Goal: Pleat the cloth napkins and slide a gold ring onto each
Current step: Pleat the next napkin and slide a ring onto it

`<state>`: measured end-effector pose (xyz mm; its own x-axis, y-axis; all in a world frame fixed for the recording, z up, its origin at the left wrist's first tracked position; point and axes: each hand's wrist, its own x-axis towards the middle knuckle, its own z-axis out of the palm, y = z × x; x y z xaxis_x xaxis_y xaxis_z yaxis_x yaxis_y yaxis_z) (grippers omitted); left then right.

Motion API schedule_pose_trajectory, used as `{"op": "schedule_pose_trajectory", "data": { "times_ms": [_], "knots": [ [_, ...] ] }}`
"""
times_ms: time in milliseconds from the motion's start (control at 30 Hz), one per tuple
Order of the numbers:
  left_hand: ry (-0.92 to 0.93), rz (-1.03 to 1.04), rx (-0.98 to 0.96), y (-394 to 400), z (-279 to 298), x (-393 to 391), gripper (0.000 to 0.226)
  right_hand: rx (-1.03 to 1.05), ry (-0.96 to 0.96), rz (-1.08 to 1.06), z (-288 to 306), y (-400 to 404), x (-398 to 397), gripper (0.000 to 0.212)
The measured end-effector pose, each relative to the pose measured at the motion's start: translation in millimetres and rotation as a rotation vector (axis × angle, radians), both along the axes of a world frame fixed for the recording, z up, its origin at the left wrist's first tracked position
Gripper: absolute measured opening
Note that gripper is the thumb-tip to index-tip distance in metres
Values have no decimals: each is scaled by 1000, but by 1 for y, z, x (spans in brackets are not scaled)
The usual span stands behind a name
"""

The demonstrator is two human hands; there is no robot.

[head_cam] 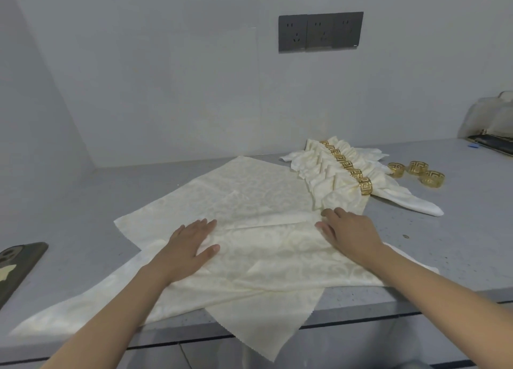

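Note:
A cream patterned napkin (244, 199) lies spread flat on the grey counter, on top of other flat napkins whose corners hang over the front edge. My left hand (188, 246) rests flat on the cloth, fingers straight. My right hand (349, 232) lies on the cloth's right side with fingertips at a fold line. Behind it sits a row of several pleated napkins (330, 174), each in a gold ring (366, 186). Three loose gold rings (416, 171) stand to the right of that row.
A phone (16, 263) lies at the counter's left edge. A dark triple wall socket (320, 31) is on the back wall. A clear plastic bag (491, 116) and a dark tray sit at far right. The counter's front edge (361, 304) runs under my forearms.

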<state>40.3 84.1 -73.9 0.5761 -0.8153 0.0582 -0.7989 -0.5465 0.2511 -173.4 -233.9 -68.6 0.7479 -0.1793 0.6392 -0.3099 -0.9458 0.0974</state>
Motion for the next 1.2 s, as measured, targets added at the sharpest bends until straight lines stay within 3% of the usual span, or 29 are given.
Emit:
{"op": "schedule_pose_trajectory", "data": {
  "times_ms": [133, 233, 300, 533, 633, 800, 933, 1000, 1067, 1200],
  "knots": [
    [29, 42, -109, -5, 0, -4, 83, 5, -15, 250, 1, 0, 7, 33],
    [92, 91, -272, -11, 3, -5, 37, 202, 107, 345, 0, 10, 18, 42],
    [140, 130, -379, -16, 7, -8, 25, 354, 180, 372, 1, 17, 26, 51],
    [364, 221, -594, -24, 23, -13, 36, 631, 117, 450, 11, 33, 52, 22],
    [366, 166, -466, -23, 26, -17, 32, 720, 111, 451, 13, 41, 58, 22],
    [341, 41, -86, -25, 25, -21, 39, 772, 262, 465, 5, 53, 72, 20],
    [346, 38, -210, -28, 24, -8, 19, 848, 258, 417, 5, 57, 79, 17],
    [381, 75, -305, -34, 32, 2, 19, 987, 217, 372, 12, 57, 86, 12],
    [382, 151, -379, -44, 45, 13, 23, 1102, 239, 309, 23, 53, 98, 25],
    [302, 320, -477, -70, 54, 31, 26, 1035, 179, 178, 34, 47, 128, 36]
  ]
}}
